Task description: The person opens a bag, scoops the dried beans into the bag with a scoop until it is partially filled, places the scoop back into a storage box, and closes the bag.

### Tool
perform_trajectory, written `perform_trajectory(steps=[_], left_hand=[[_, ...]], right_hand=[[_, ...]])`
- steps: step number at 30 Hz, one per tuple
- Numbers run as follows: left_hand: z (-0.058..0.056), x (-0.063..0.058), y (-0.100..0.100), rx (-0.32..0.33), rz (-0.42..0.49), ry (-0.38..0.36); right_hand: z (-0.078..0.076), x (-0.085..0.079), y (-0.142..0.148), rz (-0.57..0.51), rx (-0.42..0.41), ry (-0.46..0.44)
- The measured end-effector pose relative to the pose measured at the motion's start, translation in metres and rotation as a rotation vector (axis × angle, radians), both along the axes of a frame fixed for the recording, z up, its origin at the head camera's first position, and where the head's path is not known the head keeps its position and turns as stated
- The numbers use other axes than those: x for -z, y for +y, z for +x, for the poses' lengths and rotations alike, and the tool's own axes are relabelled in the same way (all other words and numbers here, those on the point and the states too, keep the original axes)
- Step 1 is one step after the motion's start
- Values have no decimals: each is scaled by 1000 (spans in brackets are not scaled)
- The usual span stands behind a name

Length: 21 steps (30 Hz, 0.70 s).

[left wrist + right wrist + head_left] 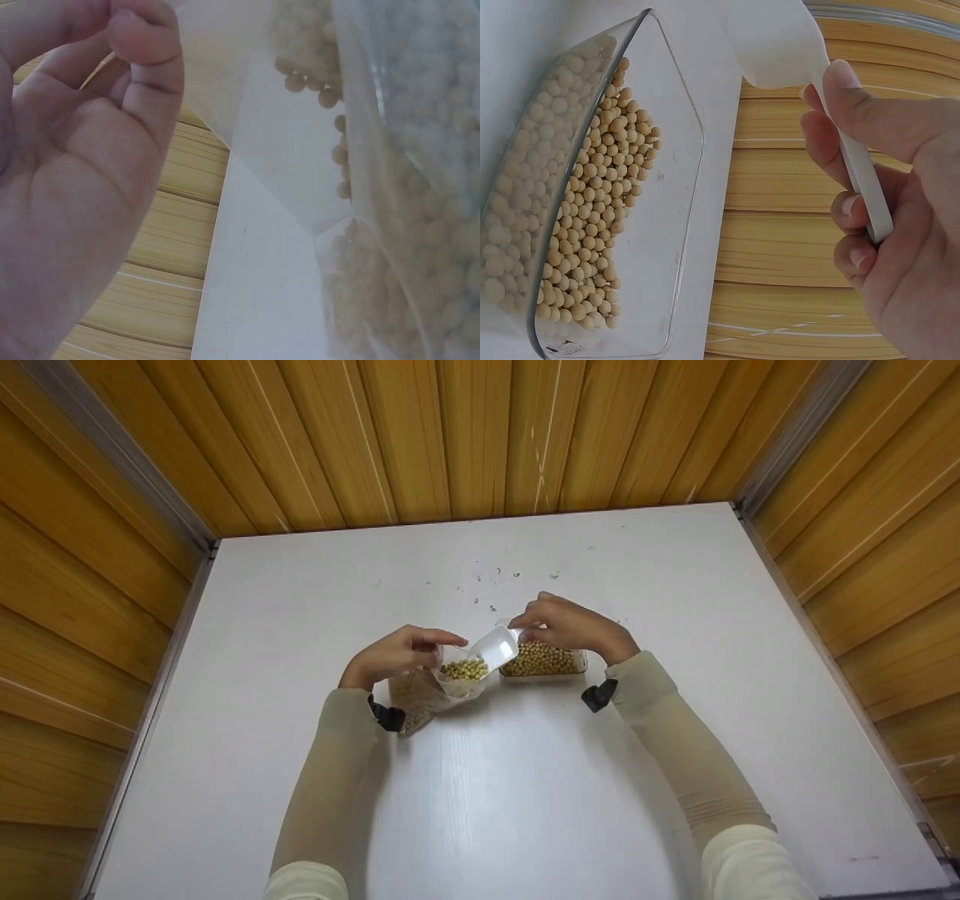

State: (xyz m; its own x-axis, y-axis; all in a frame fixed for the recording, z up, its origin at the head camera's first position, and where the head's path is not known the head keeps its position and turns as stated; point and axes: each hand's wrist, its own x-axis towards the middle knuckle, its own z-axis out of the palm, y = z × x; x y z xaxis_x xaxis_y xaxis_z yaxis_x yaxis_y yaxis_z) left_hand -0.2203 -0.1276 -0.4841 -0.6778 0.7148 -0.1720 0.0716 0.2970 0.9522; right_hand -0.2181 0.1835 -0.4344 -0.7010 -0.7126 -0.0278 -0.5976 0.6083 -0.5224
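My left hand pinches the mouth of a clear plastic bag of pale round beans, which look like soybeans. The bag leans on the table with its opening turned toward the right, and beans show inside the mouth. In my right hand is the handle of a white plastic scoop. The scoop's head tilts down into the bag's opening; whether beans lie in it is hard to tell. Below the right hand stands a clear rectangular container, partly filled with the same beans.
Both hands work over a white table. Small dark specks and bits are scattered beyond the hands. Wood-patterned panels rise at the table's back and sides.
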Motion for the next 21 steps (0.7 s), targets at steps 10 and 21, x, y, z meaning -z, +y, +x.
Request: perform_trajectory(steps=[10,21], left_hand=[[10,-23,1,7,9,13],[8,-36,-2,11,-15,29]], right_hand=[[0,-5,1,-14,8,33],[1,-9,2,-39,45,31]])
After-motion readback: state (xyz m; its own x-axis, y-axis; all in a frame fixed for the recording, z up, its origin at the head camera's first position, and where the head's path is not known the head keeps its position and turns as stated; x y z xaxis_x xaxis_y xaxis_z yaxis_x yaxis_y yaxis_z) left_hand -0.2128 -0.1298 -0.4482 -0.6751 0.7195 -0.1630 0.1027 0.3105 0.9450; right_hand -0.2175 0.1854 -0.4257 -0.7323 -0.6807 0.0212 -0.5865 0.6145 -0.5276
